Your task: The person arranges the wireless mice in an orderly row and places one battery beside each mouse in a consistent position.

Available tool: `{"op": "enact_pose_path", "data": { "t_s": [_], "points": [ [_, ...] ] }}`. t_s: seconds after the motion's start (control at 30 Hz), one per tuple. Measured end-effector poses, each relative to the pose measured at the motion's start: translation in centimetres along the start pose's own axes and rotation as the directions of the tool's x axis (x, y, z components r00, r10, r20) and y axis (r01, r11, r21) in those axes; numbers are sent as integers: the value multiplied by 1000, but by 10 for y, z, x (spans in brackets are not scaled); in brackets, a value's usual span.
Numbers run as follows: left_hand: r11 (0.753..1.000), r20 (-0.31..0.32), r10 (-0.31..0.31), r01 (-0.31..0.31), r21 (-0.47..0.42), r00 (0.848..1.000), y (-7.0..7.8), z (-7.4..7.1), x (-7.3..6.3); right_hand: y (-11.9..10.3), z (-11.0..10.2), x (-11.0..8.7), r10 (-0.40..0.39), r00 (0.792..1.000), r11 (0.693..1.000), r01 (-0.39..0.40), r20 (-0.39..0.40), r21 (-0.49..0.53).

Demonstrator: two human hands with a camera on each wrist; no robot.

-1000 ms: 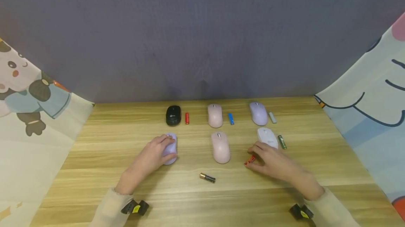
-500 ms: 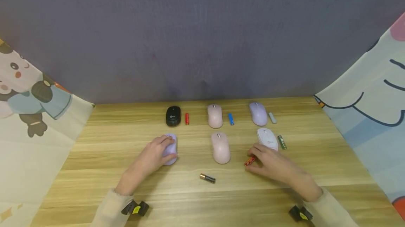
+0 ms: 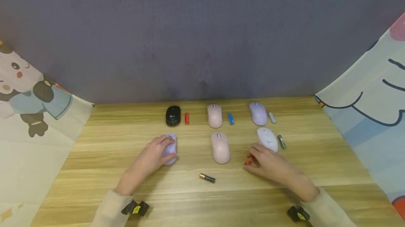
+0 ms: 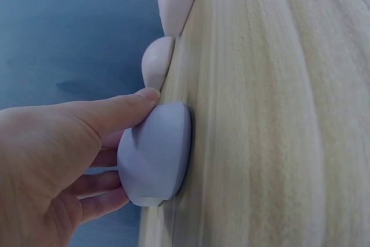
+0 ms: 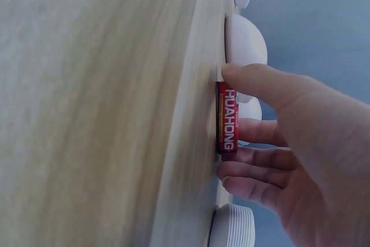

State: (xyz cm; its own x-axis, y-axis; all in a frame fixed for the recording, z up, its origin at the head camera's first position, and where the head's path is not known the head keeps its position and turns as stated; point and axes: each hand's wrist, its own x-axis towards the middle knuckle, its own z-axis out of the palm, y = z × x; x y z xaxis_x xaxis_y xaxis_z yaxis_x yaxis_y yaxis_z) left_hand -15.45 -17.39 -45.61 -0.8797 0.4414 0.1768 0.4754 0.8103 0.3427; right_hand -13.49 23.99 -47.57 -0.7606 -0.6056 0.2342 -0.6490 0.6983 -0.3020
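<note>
My left hand grips a lilac mouse at the left, thumb on its near side and fingers on the far side. The mouse sits on the wooden table. To the right, my right hand pinches a red battery marked HUAHONG, thumb at one end and fingers at the other. This battery lies at the tabletop, slanted in the head view. Just beyond the right hand is a white mouse, its near end partly hidden. A pink mouse stands between the hands, and a black-and-copper battery lies nearer.
Along the back stand a black mouse, another pink mouse and another lilac mouse. Beside them lie a second red battery, a blue battery and a grey battery. A green battery lies right of the white mouse.
My right hand has shifted slightly left, and the red battery with it by a very small amount. The left hand and its lilac mouse stay in place.
</note>
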Motion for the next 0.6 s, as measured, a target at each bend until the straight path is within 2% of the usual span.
{"op": "enact_pose_path", "data": {
  "t_s": [0.3,0.6],
  "points": [
    [1000,15,-10,10,10,1000,0,0,0,1,-5,6,28,999,1000,-29,25,3],
    [1000,10,-2,2,0,1000,-1,0,0,8,-3,15,-48,999,998,48,-26,28]
  ]
}}
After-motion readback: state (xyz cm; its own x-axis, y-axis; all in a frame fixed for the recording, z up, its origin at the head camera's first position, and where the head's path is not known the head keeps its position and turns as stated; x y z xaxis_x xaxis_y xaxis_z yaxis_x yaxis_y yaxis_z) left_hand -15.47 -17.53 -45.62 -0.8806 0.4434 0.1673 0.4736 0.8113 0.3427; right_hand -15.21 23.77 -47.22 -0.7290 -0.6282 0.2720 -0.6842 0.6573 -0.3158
